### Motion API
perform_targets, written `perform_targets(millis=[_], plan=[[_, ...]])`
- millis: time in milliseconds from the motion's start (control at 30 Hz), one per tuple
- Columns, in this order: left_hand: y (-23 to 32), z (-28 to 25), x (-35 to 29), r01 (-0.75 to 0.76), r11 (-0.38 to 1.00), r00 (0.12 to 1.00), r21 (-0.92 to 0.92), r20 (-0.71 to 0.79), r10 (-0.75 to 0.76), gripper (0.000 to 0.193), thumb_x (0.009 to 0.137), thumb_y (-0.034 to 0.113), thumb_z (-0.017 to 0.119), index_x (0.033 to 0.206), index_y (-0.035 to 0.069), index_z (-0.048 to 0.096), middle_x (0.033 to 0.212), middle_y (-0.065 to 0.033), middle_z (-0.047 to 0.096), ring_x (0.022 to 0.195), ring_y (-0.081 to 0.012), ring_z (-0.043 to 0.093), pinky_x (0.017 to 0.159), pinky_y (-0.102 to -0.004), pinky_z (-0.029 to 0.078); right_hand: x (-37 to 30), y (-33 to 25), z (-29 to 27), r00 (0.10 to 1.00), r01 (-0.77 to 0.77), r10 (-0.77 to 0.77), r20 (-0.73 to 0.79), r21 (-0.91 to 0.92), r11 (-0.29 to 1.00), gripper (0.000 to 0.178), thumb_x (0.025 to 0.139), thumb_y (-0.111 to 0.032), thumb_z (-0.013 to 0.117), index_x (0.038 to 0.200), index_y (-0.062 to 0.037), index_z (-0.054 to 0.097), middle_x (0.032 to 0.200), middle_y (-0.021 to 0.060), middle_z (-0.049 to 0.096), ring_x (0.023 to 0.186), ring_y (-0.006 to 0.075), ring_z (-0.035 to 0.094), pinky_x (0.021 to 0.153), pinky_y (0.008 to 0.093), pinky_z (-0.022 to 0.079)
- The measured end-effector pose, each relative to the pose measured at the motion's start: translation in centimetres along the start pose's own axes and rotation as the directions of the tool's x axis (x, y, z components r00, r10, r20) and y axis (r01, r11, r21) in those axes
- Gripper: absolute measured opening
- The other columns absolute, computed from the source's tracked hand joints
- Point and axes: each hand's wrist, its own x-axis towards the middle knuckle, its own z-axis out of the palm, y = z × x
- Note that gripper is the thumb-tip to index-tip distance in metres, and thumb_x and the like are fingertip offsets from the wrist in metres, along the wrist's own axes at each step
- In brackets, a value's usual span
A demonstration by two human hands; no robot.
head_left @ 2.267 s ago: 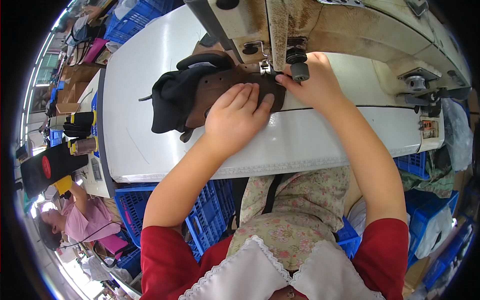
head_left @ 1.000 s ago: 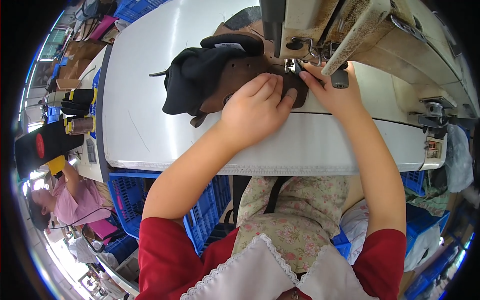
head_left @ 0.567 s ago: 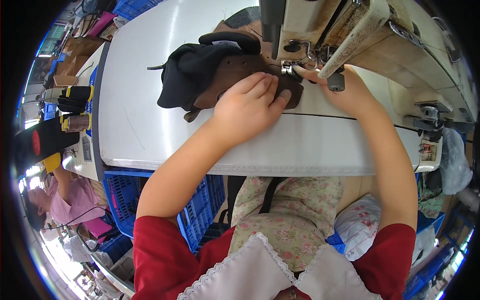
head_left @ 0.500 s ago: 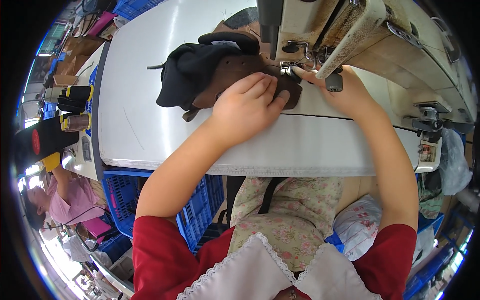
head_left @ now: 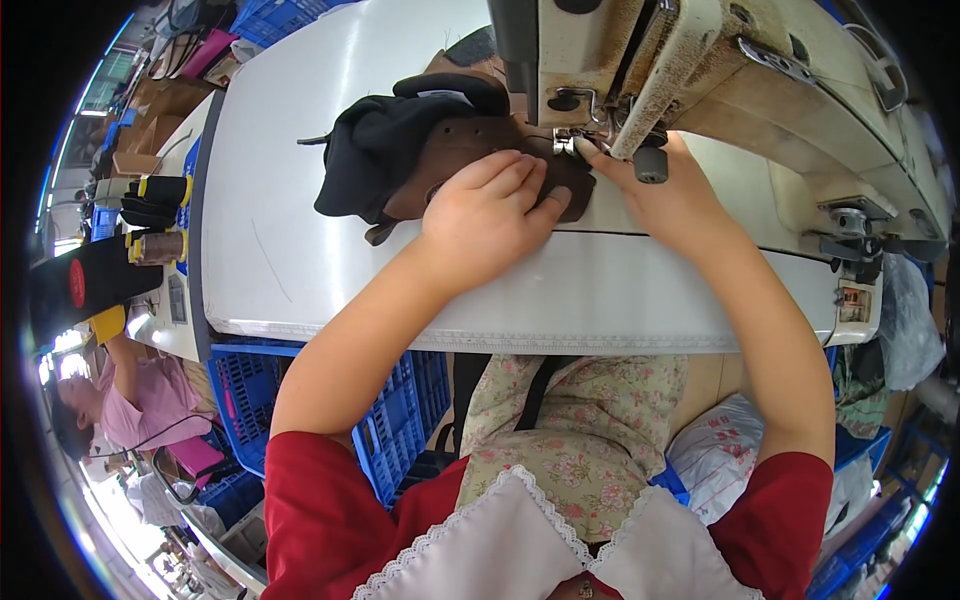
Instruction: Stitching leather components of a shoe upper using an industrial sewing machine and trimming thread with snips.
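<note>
A soft brown-and-black piece (head_left: 405, 190) with small eyelet holes, perhaps a cap, lies bunched on the white sewing table. Its brown flat edge reaches under the metal presser foot (head_left: 565, 142) of the sewing machine. My left hand (head_left: 485, 210) is closed on the brown part, fingers bent together and thumb pressing on top near the foot. Beyond the foot, on its right side, is my right hand (head_left: 670, 195), with its index finger stretched out to the foot. The machine arm hides its other fingers in part. The needle point cannot be made out.
The sewing machine's head (head_left: 640, 70) overhangs the right half of the white table (head_left: 280, 250). Thread spools (head_left: 160, 247) stand beyond the table's left end. Blue crates (head_left: 400, 420) sit below its front edge. A person in pink (head_left: 150, 400) sits at far left.
The machine head and my right hand appear slightly farther left in the view. My left hand stays on the brown part, and the piece has hardly shifted.
</note>
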Motion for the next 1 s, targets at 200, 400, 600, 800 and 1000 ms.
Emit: perform_targets(millis=[200,400,600,800,1000], plan=[[0.0,-0.1,0.1,0.004,1.000,1.000,-0.015,-0.009,-0.004,0.035,0.074,0.020,0.060,0.105,0.017,0.073,0.109,-0.0084,0.072,0.107,-0.0208,0.065,0.098,-0.0355,0.049,0.0,-0.9,-0.1,0.999,0.018,-0.020,-0.035,-0.075,0.997,0.036,0.080,-0.002,0.061,0.114,-0.0110,0.066,0.105,0.0034,0.064,0.108,0.0239,0.058,0.097,0.0403,0.043],[0.0,-0.1,0.2,-0.002,1.000,1.000,-0.014,-0.007,0.002,0.035,0.074,0.019,0.059,0.106,0.017,0.073,0.109,-0.0091,0.072,0.107,-0.0214,0.065,0.098,-0.0359,0.048,-0.2,-1.0,0.8,0.996,-0.005,0.000,-0.086,-0.057,0.998,0.034,0.081,-0.003,0.060,0.113,-0.0106,0.065,0.108,0.0044,0.064,0.109,0.0242,0.058,0.097,0.0408,0.042],[0.0,-0.2,0.0,0.006,1.000,1.000,-0.012,0.001,-0.006,0.036,0.074,0.020,0.060,0.107,0.017,0.073,0.111,-0.0090,0.071,0.107,-0.0213,0.065,0.098,-0.0361,0.049,0.0,0.5,0.8,0.999,-0.010,0.011,-0.045,0.016,1.000,0.033,0.078,-0.001,0.061,0.108,-0.0124,0.067,0.105,0.0064,0.066,0.108,0.0279,0.058,0.092,0.0437,0.045],[0.1,0.1,0.0,0.001,1.000,1.000,0.005,-0.013,-0.001,0.036,0.073,0.020,0.061,0.108,0.018,0.071,0.111,-0.0079,0.071,0.107,-0.0211,0.065,0.098,-0.0358,0.049,-0.1,3.5,0.6,0.997,-0.037,0.019,0.073,0.262,0.964,0.032,0.090,-0.004,0.059,0.116,-0.0169,0.071,0.108,0.0129,0.071,0.101,0.0300,0.067,0.088,0.0375,0.051],[0.0,0.4,-0.3,-0.007,1.000,1.000,0.005,-0.030,0.007,0.036,0.073,0.019,0.060,0.107,0.018,0.072,0.110,-0.0080,0.071,0.107,-0.0201,0.065,0.098,-0.0356,0.049,0.0,3.2,0.1,0.963,-0.100,0.066,0.262,0.119,0.988,0.022,0.094,-0.012,0.061,0.113,-0.0167,0.072,0.100,0.0090,0.071,0.092,0.0229,0.067,0.081,0.0340,0.051]])
